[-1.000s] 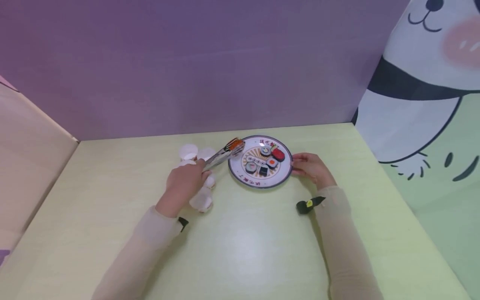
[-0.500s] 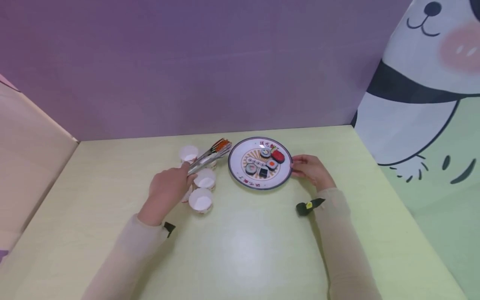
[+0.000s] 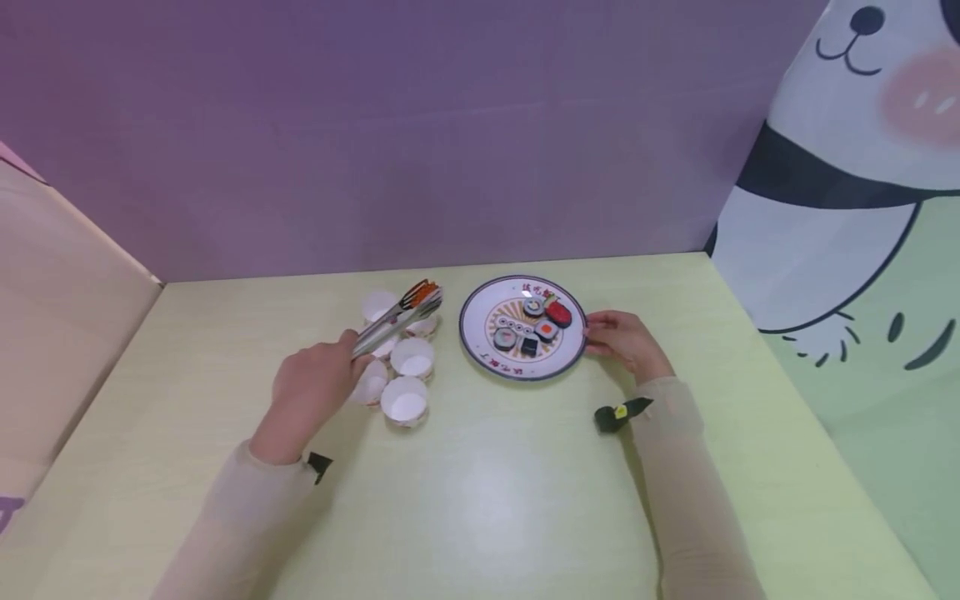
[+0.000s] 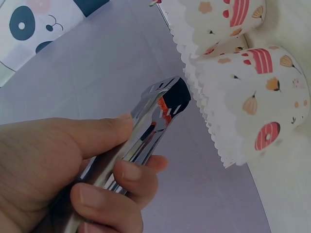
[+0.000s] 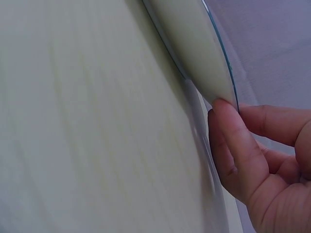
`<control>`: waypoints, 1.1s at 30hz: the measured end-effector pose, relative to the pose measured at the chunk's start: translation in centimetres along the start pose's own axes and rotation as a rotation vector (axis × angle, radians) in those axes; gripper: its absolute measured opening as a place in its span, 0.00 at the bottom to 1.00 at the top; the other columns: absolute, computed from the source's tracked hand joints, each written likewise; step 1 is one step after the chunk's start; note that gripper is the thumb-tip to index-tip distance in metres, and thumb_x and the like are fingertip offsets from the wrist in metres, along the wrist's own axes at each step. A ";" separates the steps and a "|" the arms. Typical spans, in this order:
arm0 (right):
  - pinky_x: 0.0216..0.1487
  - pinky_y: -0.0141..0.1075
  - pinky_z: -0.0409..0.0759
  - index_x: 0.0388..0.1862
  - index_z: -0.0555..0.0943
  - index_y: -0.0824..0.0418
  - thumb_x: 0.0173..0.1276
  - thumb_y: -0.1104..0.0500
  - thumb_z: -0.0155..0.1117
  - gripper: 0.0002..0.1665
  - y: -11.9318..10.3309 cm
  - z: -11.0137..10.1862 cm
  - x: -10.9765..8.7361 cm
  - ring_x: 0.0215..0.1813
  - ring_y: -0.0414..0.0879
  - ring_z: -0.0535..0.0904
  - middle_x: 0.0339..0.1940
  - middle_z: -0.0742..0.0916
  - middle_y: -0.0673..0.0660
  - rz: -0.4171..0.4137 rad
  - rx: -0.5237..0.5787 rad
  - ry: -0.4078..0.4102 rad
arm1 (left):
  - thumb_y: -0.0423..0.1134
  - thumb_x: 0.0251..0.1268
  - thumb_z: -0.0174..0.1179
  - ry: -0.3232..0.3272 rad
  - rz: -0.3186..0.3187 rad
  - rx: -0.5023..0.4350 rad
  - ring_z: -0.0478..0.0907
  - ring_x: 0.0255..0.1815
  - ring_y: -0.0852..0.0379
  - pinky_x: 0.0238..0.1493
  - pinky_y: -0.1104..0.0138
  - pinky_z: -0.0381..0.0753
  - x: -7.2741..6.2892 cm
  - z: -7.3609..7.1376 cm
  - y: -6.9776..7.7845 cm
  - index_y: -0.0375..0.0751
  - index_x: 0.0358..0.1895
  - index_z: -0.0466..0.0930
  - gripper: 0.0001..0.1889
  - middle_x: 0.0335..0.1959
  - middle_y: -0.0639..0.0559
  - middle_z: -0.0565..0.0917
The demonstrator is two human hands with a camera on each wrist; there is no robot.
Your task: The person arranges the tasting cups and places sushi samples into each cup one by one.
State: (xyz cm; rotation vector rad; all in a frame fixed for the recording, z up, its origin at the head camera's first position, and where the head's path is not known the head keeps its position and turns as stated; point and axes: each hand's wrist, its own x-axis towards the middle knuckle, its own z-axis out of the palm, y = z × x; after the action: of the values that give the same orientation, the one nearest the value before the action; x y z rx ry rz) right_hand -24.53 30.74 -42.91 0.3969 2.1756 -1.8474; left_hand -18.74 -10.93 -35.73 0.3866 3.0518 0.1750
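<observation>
In the head view my left hand [image 3: 315,387] grips metal tongs [image 3: 385,330], whose tips close on an orange-and-black sushi piece [image 3: 425,291] above the back paper cups. The left wrist view shows thumb and fingers wrapped round the tongs [image 4: 131,145], with the sushi piece [image 4: 181,95] at their far end near a patterned cup [image 4: 252,102]. To the right, a round white plate [image 3: 480,342] with a dark blue rim bears several sushi pieces [image 3: 546,330]. My right hand [image 3: 626,340] pinches its right edge; up close, thumb [image 5: 238,138] and forefinger meet at the plate's rim [image 5: 226,63].
Several white paper cups [image 3: 405,402] stand close together left of the plate. A purple wall panel [image 3: 450,150] rises behind the pale table [image 3: 495,500]. A panda picture [image 3: 840,225] covers the right wall. Black straps [image 3: 622,413] show at the wrists.
My left hand has drawn back leftward with the tongs and sushi piece, from over the plate's left edge to over the cups. More cups are uncovered. The right hand stays at the plate.
</observation>
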 end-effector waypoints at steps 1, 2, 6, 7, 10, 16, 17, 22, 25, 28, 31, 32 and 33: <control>0.45 0.30 0.80 0.65 0.61 0.75 0.68 0.71 0.53 0.27 0.0 0.0 0.0 0.33 0.38 0.80 0.47 0.76 0.61 -0.001 0.001 -0.001 | 0.50 0.72 0.48 0.003 -0.002 -0.002 0.69 0.15 0.48 0.13 0.59 0.66 -0.1 0.0 -0.1 0.36 0.48 0.68 0.19 0.17 0.44 0.72; 0.45 0.30 0.80 0.65 0.61 0.75 0.68 0.70 0.53 0.27 0.0 0.0 0.0 0.34 0.38 0.80 0.47 0.76 0.62 -0.003 -0.003 -0.004 | 0.50 0.71 0.48 0.003 -0.005 -0.004 0.69 0.15 0.48 0.13 0.59 0.66 -0.2 0.0 -0.2 0.36 0.48 0.68 0.19 0.17 0.44 0.72; 0.45 0.30 0.79 0.65 0.61 0.75 0.68 0.70 0.53 0.28 0.0 0.0 -0.1 0.34 0.38 0.80 0.48 0.76 0.62 -0.004 -0.014 -0.008 | 0.50 0.71 0.48 -0.001 -0.015 -0.004 0.69 0.15 0.48 0.13 0.59 0.66 -0.6 -0.1 -0.3 0.35 0.48 0.68 0.19 0.18 0.43 0.72; 0.45 0.30 0.80 0.65 0.61 0.74 0.68 0.70 0.53 0.28 0.0 0.1 -0.1 0.34 0.38 0.79 0.48 0.76 0.62 -0.002 -0.015 -0.008 | 0.50 0.71 0.48 -0.001 -0.017 -0.005 0.69 0.15 0.48 0.13 0.59 0.66 -0.7 -0.1 -0.3 0.35 0.48 0.68 0.19 0.18 0.43 0.73; 0.45 0.30 0.79 0.66 0.61 0.74 0.68 0.70 0.53 0.28 -0.1 0.0 -0.1 0.34 0.38 0.80 0.48 0.76 0.63 0.006 -0.016 -0.005 | 0.51 0.71 0.48 -0.009 -0.021 -0.008 0.68 0.16 0.48 0.13 0.59 0.66 -0.8 -0.1 -0.4 0.35 0.50 0.67 0.20 0.18 0.43 0.73; 0.45 0.30 0.80 0.66 0.61 0.74 0.68 0.70 0.53 0.28 0.0 0.0 -0.1 0.34 0.38 0.80 0.48 0.76 0.62 0.012 -0.006 0.000 | 0.51 0.71 0.48 -0.019 -0.024 -0.013 0.68 0.16 0.49 0.14 0.59 0.66 -0.8 0.1 -0.6 0.35 0.52 0.67 0.21 0.19 0.43 0.73; 0.45 0.30 0.80 0.66 0.61 0.74 0.68 0.70 0.53 0.28 0.0 0.0 -0.1 0.34 0.38 0.80 0.48 0.76 0.62 0.013 -0.004 0.001 | 0.51 0.71 0.48 -0.019 -0.023 -0.012 0.68 0.16 0.49 0.14 0.59 0.66 -0.8 0.2 -0.6 0.35 0.52 0.67 0.21 0.19 0.43 0.73; 0.46 0.30 0.79 0.66 0.61 0.73 0.68 0.70 0.54 0.28 0.0 0.1 0.0 0.34 0.38 0.80 0.48 0.76 0.62 0.014 -0.009 0.002 | 0.50 0.71 0.48 -0.030 -0.024 -0.007 0.68 0.17 0.49 0.14 0.60 0.66 -0.7 0.4 -0.5 0.35 0.53 0.68 0.21 0.19 0.43 0.73; 0.46 0.30 0.80 0.65 0.61 0.74 0.68 0.70 0.53 0.28 0.0 0.1 0.0 0.34 0.38 0.80 0.48 0.76 0.62 0.011 -0.008 0.002 | 0.50 0.71 0.49 -0.037 -0.023 -0.004 0.69 0.16 0.49 0.14 0.60 0.67 -0.6 0.6 -0.4 0.34 0.53 0.68 0.21 0.19 0.43 0.73; 0.45 0.30 0.80 0.65 0.62 0.73 0.68 0.70 0.53 0.27 0.1 0.2 0.1 0.34 0.38 0.80 0.48 0.76 0.62 0.012 -0.002 0.005 | 0.50 0.71 0.48 -0.042 -0.026 -0.003 0.69 0.17 0.48 0.14 0.59 0.67 -0.5 0.7 -0.4 0.34 0.54 0.67 0.21 0.19 0.42 0.73; 0.45 0.30 0.80 0.65 0.62 0.73 0.68 0.70 0.53 0.27 0.0 0.2 0.1 0.34 0.39 0.80 0.47 0.76 0.61 0.013 -0.004 0.008 | 0.50 0.71 0.48 -0.037 -0.025 -0.004 0.69 0.17 0.48 0.14 0.59 0.67 -0.3 0.8 -0.5 0.34 0.53 0.68 0.21 0.20 0.42 0.74; 0.44 0.30 0.80 0.65 0.62 0.73 0.68 0.70 0.53 0.27 0.0 0.2 0.1 0.34 0.39 0.80 0.47 0.76 0.61 0.013 -0.006 0.009 | 0.50 0.71 0.48 -0.036 -0.024 -0.005 0.69 0.17 0.48 0.14 0.58 0.67 -0.2 0.8 -0.5 0.34 0.53 0.68 0.21 0.20 0.42 0.74; 0.45 0.30 0.80 0.65 0.62 0.73 0.68 0.70 0.53 0.27 0.0 0.2 0.1 0.34 0.39 0.80 0.47 0.76 0.61 0.012 -0.009 0.009 | 0.50 0.71 0.48 -0.035 -0.022 -0.006 0.69 0.17 0.47 0.14 0.58 0.67 -0.1 0.8 -0.5 0.34 0.53 0.68 0.21 0.20 0.41 0.74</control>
State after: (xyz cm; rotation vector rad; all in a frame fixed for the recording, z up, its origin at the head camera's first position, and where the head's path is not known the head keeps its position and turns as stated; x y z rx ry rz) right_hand -24.58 30.58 -42.95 0.4161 2.1812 -1.8324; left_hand -18.67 -11.37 -36.58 0.3518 3.0193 0.1744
